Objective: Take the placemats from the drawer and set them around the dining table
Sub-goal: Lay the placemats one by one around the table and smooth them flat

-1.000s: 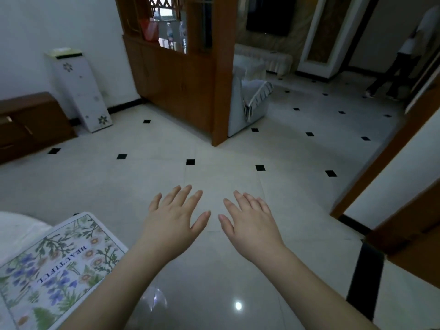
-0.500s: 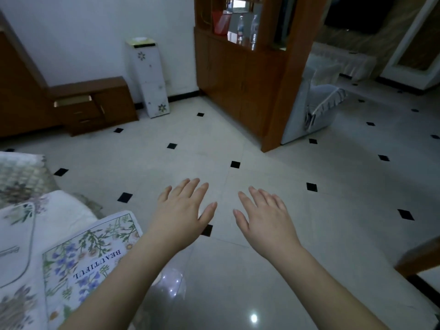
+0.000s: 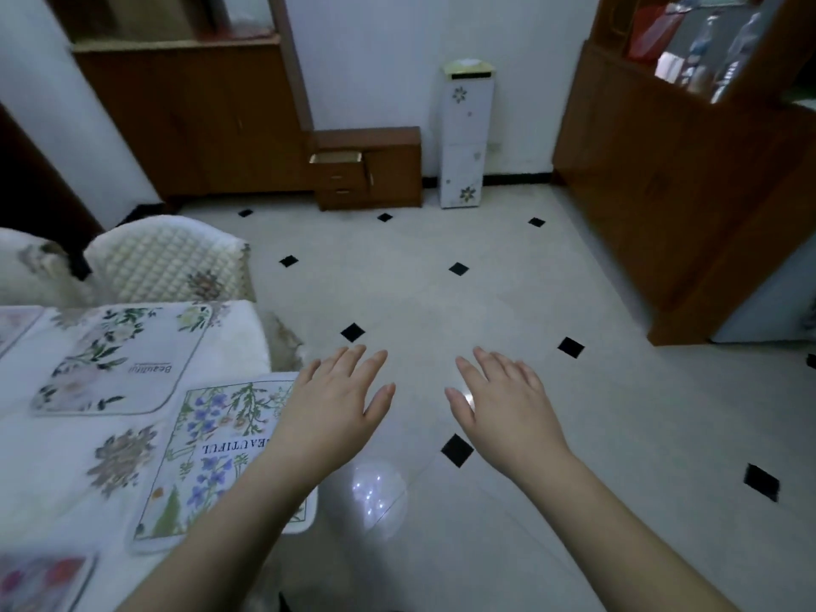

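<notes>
Several floral placemats lie on the dining table [image 3: 53, 470] at the lower left: one with blue flowers [image 3: 212, 457] at the table's near corner, a pale one [image 3: 123, 360] behind it, a red-flowered one [image 3: 39, 580] at the bottom edge. My left hand [image 3: 335, 404] hovers flat, fingers spread, over the blue mat's right edge and the floor, holding nothing. My right hand [image 3: 508, 404] floats flat over the floor, empty. Against the far wall, a low wooden cabinet has its top drawer [image 3: 338, 159] pulled open.
Two padded chairs [image 3: 172, 262] stand behind the table. A white floral pedestal box [image 3: 466, 134] stands by the far wall. Tall wooden cabinets [image 3: 662, 148] line the right and back left. Tiled floor with black diamonds spreads between table and drawer.
The view has swung left: the table with its placemats and the open drawer have come further into frame. Both hands stay spread and empty in front of me.
</notes>
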Tool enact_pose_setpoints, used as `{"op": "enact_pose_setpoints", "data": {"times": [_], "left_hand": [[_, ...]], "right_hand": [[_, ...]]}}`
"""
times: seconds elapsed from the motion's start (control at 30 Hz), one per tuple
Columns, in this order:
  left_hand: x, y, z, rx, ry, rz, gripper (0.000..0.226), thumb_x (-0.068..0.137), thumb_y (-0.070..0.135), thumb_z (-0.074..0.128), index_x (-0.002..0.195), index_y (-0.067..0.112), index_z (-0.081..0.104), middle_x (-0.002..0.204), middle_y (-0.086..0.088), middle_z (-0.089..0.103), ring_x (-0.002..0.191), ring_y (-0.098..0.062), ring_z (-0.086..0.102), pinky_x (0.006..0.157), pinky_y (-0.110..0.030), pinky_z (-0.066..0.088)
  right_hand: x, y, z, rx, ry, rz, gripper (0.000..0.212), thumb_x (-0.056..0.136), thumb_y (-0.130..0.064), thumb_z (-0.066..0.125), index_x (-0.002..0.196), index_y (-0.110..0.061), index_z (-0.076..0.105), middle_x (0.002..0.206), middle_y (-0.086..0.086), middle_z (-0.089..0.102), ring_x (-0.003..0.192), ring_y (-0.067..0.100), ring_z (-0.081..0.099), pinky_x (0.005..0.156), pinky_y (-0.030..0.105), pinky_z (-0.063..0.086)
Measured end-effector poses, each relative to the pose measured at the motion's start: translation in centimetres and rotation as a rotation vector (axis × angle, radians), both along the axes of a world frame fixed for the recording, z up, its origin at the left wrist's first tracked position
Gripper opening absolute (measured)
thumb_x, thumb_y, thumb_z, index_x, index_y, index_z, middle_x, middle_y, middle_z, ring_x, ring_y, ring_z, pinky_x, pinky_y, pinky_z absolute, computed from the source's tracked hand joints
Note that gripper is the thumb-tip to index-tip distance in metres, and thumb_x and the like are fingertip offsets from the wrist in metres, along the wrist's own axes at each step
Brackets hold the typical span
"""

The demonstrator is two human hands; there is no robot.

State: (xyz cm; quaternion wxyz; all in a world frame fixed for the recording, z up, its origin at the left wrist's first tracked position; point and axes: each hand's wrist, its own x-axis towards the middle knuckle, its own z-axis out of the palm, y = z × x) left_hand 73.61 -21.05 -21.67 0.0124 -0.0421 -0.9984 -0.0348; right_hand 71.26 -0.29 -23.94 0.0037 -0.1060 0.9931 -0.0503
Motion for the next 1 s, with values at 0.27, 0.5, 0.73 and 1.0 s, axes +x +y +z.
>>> {"op": "enact_pose_setpoints", "data": {"times": [0.27,0.5,0.73,1.0], "left_hand": [[-0.2,-3.0,-0.9,0.025,-0.018,0.258,0.078,0.084,0.061,0.005,0.146,0.031,0.042,0.151,0.004,0.043,0.141,-0.017,0.036,0.113,-0.045,0.026],[-0.9,-8.3,-2.4,0.075,-0.094,0.527,0.092,0.071,0.064,-0.012,0.153,0.037,0.021,0.162,0.004,0.021,0.149,-0.018,0.016,0.118,-0.048,0.014],[-2.1,-12.8,-3.2,0.109,-0.103,0.6,0.091,0.072,0.064,-0.014,0.154,0.036,0.017,0.163,0.002,0.017,0.15,-0.02,0.012,0.12,-0.048,0.01],[-1.5,-17.6,-6.3,0.055,-0.131,0.756,0.07,0.09,0.056,0.016,0.145,0.025,0.045,0.144,-0.01,0.052,0.132,-0.032,0.049,0.107,-0.052,0.039]], "right_hand": [[-5.2,-4.6,-1.1,-0.017,0.004,0.279,0.056,0.088,-0.047,0.035,0.117,-0.015,0.07,0.116,0.01,0.071,0.102,0.027,0.068,0.09,0.045,0.052],[-8.9,-12.7,-1.6,0.005,-0.017,0.516,0.065,0.089,-0.051,0.024,0.129,-0.017,0.063,0.127,0.008,0.066,0.114,0.027,0.063,0.099,0.045,0.047],[-12.7,-19.8,-1.4,0.047,-0.018,0.71,0.091,0.077,-0.057,-0.012,0.153,-0.024,0.025,0.159,0.002,0.03,0.145,0.021,0.027,0.118,0.039,0.015],[-14.7,-26.5,-3.6,0.077,-0.043,0.876,0.077,0.088,-0.055,0.004,0.147,-0.02,0.04,0.148,0.004,0.047,0.137,0.025,0.041,0.114,0.044,0.027]]}}
